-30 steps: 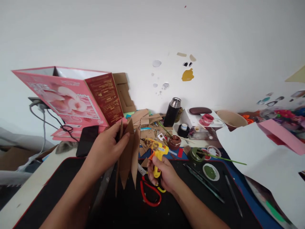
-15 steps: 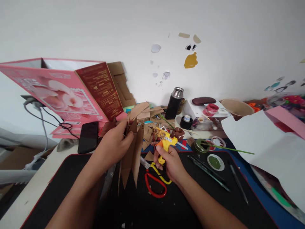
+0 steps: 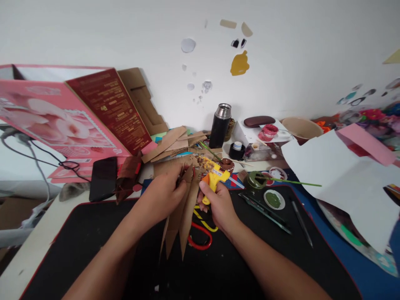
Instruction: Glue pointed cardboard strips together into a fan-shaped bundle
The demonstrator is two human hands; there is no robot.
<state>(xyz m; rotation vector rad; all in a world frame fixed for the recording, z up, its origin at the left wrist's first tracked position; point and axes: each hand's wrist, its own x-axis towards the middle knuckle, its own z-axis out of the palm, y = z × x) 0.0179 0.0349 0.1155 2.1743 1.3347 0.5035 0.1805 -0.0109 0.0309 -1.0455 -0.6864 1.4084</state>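
My left hand (image 3: 167, 189) is closed round the upper ends of several pointed cardboard strips (image 3: 177, 223), whose tips hang down over the black mat (image 3: 103, 241). In my right hand (image 3: 220, 204) is a yellow hot glue gun (image 3: 214, 183), held by its handle, with a clear glue stick (image 3: 236, 183) poking out of its back. The gun's glue-crusted nozzle points left, close to the upper part of the strips; whether it touches them I cannot tell. Partly hidden under both lies a pair of scissors (image 3: 201, 246) with one red and one yellow handle loop.
Cardboard scraps (image 3: 173, 143) are heaped behind my hands, near a black thermos (image 3: 218, 129). A pink gift bag (image 3: 71, 121) and a phone (image 3: 103, 179) stand at left. To the right are a green paint jar (image 3: 256, 181), a paint dish (image 3: 274, 200), pens (image 3: 265, 214) and white paper (image 3: 340, 179).
My left hand has carried the cardboard strips to the right, up close to the glue gun. The right hand stays near the same place, and the camera view has turned slightly right.
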